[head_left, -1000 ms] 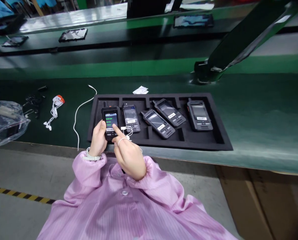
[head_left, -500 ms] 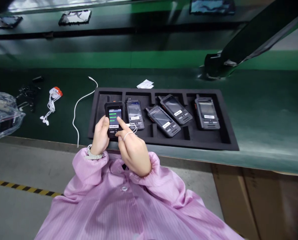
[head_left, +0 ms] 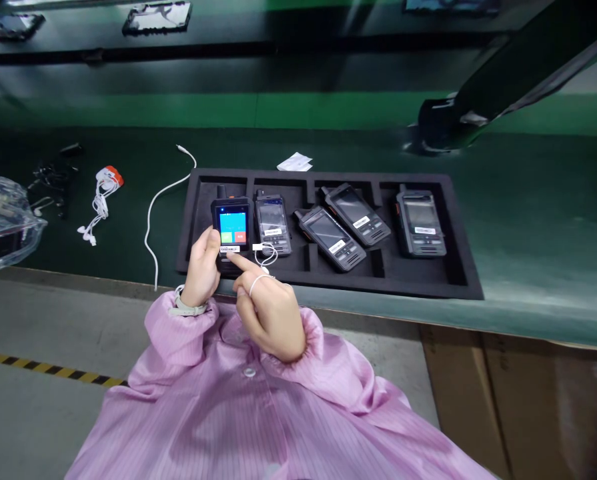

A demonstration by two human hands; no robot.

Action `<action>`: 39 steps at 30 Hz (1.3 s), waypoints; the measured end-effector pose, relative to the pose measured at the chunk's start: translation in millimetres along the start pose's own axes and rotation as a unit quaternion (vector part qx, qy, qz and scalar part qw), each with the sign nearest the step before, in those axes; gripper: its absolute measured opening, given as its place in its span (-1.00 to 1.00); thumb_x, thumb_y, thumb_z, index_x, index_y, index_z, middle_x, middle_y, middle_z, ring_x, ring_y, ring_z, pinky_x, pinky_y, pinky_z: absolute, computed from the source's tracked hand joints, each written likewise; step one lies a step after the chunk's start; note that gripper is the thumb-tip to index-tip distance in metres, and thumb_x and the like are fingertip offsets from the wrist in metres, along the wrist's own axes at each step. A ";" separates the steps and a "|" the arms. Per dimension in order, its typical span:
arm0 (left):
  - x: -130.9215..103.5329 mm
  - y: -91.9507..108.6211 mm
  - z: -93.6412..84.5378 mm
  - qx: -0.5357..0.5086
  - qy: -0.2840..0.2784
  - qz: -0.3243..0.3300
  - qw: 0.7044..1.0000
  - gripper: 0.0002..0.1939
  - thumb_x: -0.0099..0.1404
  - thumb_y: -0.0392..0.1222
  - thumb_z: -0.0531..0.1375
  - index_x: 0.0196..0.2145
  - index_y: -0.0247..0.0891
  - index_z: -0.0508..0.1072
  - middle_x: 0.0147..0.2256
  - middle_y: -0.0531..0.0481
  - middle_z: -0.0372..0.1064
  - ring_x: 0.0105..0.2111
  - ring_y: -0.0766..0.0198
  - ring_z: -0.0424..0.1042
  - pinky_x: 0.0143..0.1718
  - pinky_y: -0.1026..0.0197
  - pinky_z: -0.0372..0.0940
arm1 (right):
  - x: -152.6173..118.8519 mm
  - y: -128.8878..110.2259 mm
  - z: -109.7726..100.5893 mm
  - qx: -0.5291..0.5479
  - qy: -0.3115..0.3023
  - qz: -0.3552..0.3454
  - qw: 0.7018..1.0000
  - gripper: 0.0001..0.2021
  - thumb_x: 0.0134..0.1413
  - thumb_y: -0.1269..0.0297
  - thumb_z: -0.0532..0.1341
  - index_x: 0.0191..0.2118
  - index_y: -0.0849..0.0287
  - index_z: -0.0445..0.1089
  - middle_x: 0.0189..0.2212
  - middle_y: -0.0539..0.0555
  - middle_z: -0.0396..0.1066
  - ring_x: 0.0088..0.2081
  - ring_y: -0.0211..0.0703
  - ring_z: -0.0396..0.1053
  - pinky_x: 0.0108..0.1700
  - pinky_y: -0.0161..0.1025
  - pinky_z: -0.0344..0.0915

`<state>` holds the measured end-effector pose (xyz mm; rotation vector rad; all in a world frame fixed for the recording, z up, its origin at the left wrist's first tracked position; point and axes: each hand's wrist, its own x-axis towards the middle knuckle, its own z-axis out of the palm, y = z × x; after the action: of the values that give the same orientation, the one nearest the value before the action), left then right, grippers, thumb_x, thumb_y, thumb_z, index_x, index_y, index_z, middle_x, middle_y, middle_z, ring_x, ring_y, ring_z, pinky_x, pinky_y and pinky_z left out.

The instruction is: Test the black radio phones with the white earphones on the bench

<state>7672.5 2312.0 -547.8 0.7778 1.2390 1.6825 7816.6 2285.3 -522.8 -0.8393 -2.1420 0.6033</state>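
On the head view I'm seeing a dark green bench running left to right, its top shining paler at the right. A black tray is lying along the front edge.

The left hand is clamping the lower part of a radio over the tray's leftmost bay; can't tell if its base is touching the tray. Screen is glowing blue, green and red blocks below. The right hand is pointing its index finger at the area under the screen, other fingers curling in. I can't tell if that fingertip is pressing, or if the curled fingers are closing on the white lead looping near them.

A second radio is lying just right of the lit one. A third radio and fourth radio are slanting side by side across dividers, and a fifth radio is occupying the right bay.

A paper slip is lying just behind the tray. Leftward: white cable, earphones, black cables, clear bag.

Farther back a bright green strip is running across, a dark post leaning at right. Below, grey floor is showing striped tape, plus brown cardboard at right
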 end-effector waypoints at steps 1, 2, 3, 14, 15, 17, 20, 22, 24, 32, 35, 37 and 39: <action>0.0 -0.3 -0.2 0.003 0.000 0.002 1.000 -0.46 0.19 0.34 0.31 -0.26 -0.24 0.57 -0.30 -0.08 0.55 -0.12 0.10 0.55 -0.08 0.14 0.44 | 0.0 -0.6 0.8 -0.005 -0.002 0.000 1.000 -0.77 0.31 0.43 -0.02 -0.31 0.11 0.34 0.10 0.24 0.54 -0.08 -0.05 0.61 -0.15 -0.20 0.48; 0.1 -0.6 -0.5 0.005 0.001 0.004 1.000 -0.46 0.19 0.35 0.31 -0.27 -0.24 0.57 -0.31 -0.07 0.54 -0.16 0.13 0.54 -0.12 0.15 0.43 | 0.5 -1.0 1.6 -0.010 -0.002 -0.003 1.000 -0.77 0.31 0.43 -0.02 -0.31 0.11 0.33 0.12 0.24 0.53 -0.10 -0.05 0.61 -0.15 -0.20 0.48; 0.2 -0.9 -1.0 0.007 0.004 0.006 1.000 -0.47 0.19 0.34 0.31 -0.28 -0.23 0.56 -0.33 -0.05 0.53 -0.22 0.16 0.52 -0.17 0.18 0.42 | 1.5 -1.1 2.5 -0.015 -0.002 -0.007 1.000 -0.77 0.31 0.44 -0.02 -0.31 0.12 0.33 0.16 0.25 0.50 -0.11 -0.05 0.61 -0.14 -0.20 0.48; -0.2 -1.6 -1.9 -0.006 0.001 -0.004 1.000 -0.50 0.18 0.32 0.33 -0.34 -0.22 0.52 -0.37 0.00 0.49 -0.35 0.27 0.44 -0.28 0.24 0.35 | 2.8 4.2 -2.6 0.033 0.021 -0.004 0.999 -0.78 0.30 0.45 0.00 -0.31 0.12 0.34 0.25 0.29 0.40 -0.09 -0.08 0.61 -0.11 -0.18 0.50; 0.0 -1.9 -1.9 -0.009 -0.001 -0.006 1.000 -0.50 0.17 0.32 0.34 -0.33 -0.22 0.53 -0.36 0.00 0.50 -0.32 0.25 0.48 -0.25 0.23 0.37 | 1.7 5.2 -5.0 0.045 0.037 -0.003 0.998 -0.79 0.30 0.45 0.00 -0.31 0.11 0.33 0.25 0.29 0.40 -0.05 -0.08 0.60 -0.10 -0.19 0.50; 0.4 -2.6 -2.2 -0.012 -0.007 -0.007 1.000 -0.49 0.16 0.32 0.35 -0.30 -0.23 0.53 -0.34 -0.02 0.53 -0.22 0.19 0.53 -0.16 0.20 0.41 | 1.7 8.0 -8.4 0.054 0.066 -0.001 0.996 -0.78 0.30 0.46 0.00 -0.30 0.10 0.32 0.23 0.29 0.43 0.06 -0.10 0.56 -0.06 -0.19 0.49; 1.1 -3.7 -3.2 -0.008 -0.018 -0.004 1.000 -0.48 0.18 0.32 0.34 -0.26 -0.25 0.55 -0.28 -0.06 0.57 -0.14 0.14 0.56 -0.10 0.18 0.43 | 6.2 13.1 -9.1 0.051 0.071 -0.013 0.996 -0.79 0.30 0.48 0.01 -0.29 0.11 0.32 0.20 0.33 0.44 0.13 -0.10 0.53 0.00 -0.19 0.47; 1.2 -4.2 -4.0 -0.003 -0.023 0.001 1.000 -0.49 0.21 0.31 0.32 -0.24 -0.25 0.56 -0.26 -0.07 0.58 -0.13 0.14 0.56 -0.12 0.20 0.44 | 10.7 16.2 -7.6 0.046 0.057 -0.024 0.997 -0.80 0.28 0.49 0.01 -0.30 0.12 0.32 0.18 0.33 0.47 0.12 -0.09 0.53 -0.02 -0.20 0.47; 1.2 -4.3 -4.7 0.004 -0.028 0.004 1.000 -0.49 0.23 0.30 0.30 -0.23 -0.25 0.57 -0.23 -0.07 0.58 -0.12 0.14 0.56 -0.13 0.21 0.44 | 15.3 18.5 -6.0 0.038 0.055 -0.027 0.997 -0.80 0.28 0.49 0.01 -0.30 0.12 0.31 0.14 0.30 0.50 0.10 -0.07 0.55 -0.04 -0.21 0.47; 1.0 -3.7 -5.6 0.015 -0.042 0.001 0.999 -0.45 0.25 0.30 0.29 -0.13 -0.26 0.57 -0.13 -0.12 0.60 -0.09 0.13 0.56 -0.13 0.21 0.44 | 30.9 22.1 -8.2 0.032 0.080 0.014 0.996 -0.79 0.30 0.48 0.00 -0.29 0.13 0.33 0.16 0.24 0.49 0.12 -0.05 0.52 0.08 -0.16 0.44; 1.3 -4.4 -6.0 0.020 -0.040 0.002 0.999 -0.45 0.26 0.31 0.27 -0.12 -0.26 0.57 -0.14 -0.12 0.60 -0.12 0.15 0.57 -0.16 0.23 0.44 | 31.4 22.4 -8.4 0.043 0.089 0.007 0.995 -0.80 0.30 0.48 0.01 -0.29 0.14 0.33 0.16 0.27 0.49 0.10 -0.04 0.53 0.06 -0.16 0.45; 1.5 -5.2 -6.2 0.020 -0.041 0.002 0.999 -0.45 0.27 0.32 0.27 -0.13 -0.26 0.56 -0.16 -0.11 0.60 -0.14 0.16 0.57 -0.18 0.23 0.44 | 29.3 21.7 -8.7 0.053 0.095 -0.009 0.994 -0.80 0.31 0.48 0.02 -0.29 0.15 0.33 0.17 0.30 0.48 0.08 -0.05 0.54 0.03 -0.16 0.46; 1.9 -6.1 -6.5 0.022 -0.043 0.006 0.999 -0.47 0.28 0.31 0.26 -0.15 -0.26 0.56 -0.17 -0.11 0.60 -0.14 0.17 0.57 -0.18 0.23 0.44 | 25.8 20.4 -9.5 0.062 0.098 -0.024 0.993 -0.80 0.30 0.49 0.02 -0.29 0.15 0.33 0.17 0.33 0.47 0.09 -0.05 0.54 0.01 -0.17 0.46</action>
<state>7667.8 2311.9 -555.6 0.8768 1.2162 1.6194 7818.6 2319.1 -518.0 -0.7463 -1.9223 0.5975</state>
